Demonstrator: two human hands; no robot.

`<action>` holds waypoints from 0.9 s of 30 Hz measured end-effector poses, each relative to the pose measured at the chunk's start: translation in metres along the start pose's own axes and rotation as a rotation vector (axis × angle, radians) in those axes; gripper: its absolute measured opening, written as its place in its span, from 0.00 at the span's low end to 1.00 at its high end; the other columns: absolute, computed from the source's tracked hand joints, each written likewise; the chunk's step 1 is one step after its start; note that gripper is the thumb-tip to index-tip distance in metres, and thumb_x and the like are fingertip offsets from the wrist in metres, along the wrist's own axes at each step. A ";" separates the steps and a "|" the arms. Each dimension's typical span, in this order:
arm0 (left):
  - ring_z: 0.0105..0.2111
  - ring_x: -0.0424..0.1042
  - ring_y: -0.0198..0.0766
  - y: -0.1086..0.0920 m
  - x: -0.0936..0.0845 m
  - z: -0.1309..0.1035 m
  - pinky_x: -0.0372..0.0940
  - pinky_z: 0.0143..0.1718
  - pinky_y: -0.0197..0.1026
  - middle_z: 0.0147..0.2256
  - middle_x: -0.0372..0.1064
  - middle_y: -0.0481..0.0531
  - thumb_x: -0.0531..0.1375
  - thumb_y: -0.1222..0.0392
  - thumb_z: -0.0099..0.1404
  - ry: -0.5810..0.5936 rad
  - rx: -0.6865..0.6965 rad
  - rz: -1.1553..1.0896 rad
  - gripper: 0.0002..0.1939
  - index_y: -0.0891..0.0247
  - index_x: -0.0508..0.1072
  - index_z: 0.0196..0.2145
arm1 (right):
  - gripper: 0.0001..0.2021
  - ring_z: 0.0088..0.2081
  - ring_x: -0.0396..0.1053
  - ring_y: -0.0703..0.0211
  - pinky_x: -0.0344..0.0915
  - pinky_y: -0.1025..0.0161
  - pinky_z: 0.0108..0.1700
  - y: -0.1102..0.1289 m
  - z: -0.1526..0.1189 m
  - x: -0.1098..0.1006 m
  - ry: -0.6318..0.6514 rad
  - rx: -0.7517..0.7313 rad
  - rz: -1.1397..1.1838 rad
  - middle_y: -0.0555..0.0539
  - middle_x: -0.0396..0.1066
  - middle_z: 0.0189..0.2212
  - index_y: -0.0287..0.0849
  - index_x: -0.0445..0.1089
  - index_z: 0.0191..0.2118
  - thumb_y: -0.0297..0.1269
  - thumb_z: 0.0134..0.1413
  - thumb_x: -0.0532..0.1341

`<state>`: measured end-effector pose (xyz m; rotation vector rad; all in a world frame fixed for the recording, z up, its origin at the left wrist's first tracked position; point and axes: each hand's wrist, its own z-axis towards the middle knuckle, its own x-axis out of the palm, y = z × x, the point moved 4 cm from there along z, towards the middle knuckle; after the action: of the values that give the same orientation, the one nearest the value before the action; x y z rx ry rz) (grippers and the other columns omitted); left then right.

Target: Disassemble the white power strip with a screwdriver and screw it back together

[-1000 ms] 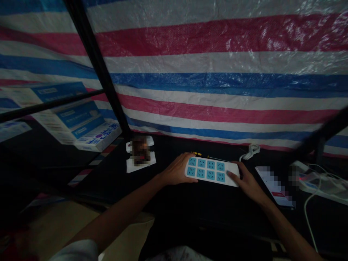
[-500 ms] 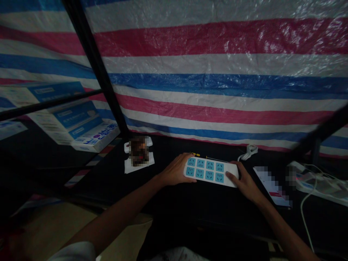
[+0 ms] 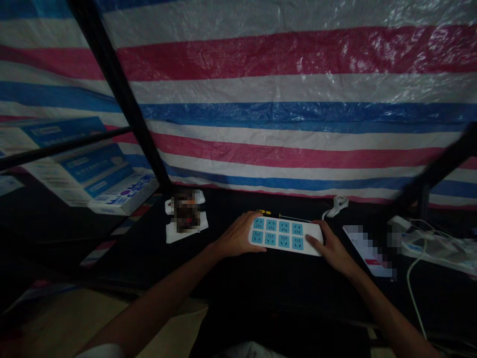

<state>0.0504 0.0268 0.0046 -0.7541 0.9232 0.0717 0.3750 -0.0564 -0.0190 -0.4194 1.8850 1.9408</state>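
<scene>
As before, the eight-socket power strip [image 3: 278, 233] lies between gripping fingers [image 3: 315, 243], left hand [image 3: 236, 234] at its left end, right hand [image 3: 335, 252] opposite.

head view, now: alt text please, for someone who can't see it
A person's left hand and right hand grip the two ends of a white power strip with eight blue sockets, over a black table. A coiled white cord lies beyond the right hand, and a striped sheet hangs behind.
</scene>
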 end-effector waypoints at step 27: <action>0.65 0.66 0.63 0.006 -0.002 -0.004 0.61 0.67 0.65 0.66 0.63 0.65 0.79 0.43 0.54 -0.017 -0.013 0.051 0.60 0.56 0.53 0.73 | 0.44 0.56 0.73 0.38 0.69 0.37 0.62 0.007 -0.002 0.003 -0.011 -0.129 -0.148 0.41 0.72 0.58 0.50 0.56 0.69 0.58 0.52 0.73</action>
<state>0.0445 0.0293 0.0017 -0.7412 0.9265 0.1294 0.3686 -0.0585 -0.0142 -0.5687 1.6772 1.9676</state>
